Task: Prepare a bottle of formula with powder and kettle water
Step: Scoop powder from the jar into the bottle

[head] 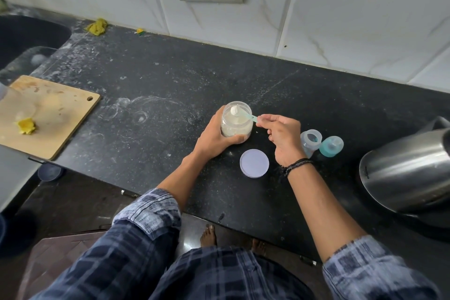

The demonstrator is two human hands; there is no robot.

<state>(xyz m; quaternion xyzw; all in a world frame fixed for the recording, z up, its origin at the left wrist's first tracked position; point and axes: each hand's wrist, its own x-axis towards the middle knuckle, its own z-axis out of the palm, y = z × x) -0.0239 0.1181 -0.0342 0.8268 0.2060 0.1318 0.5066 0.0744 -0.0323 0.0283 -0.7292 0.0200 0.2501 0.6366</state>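
Scooping powder: left hand [214, 136] grip wrapped round powder jar [236, 126], right hand [282, 136] grip pinching scoop [250, 117]. Next, probably: lifting scoop level, across to open bottle [311, 141].

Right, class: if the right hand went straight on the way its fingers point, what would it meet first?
Most likely the rim of the jar: the right hand pinches the scoop handle, pointing at it; the left hand holds it. Depth is unclear.
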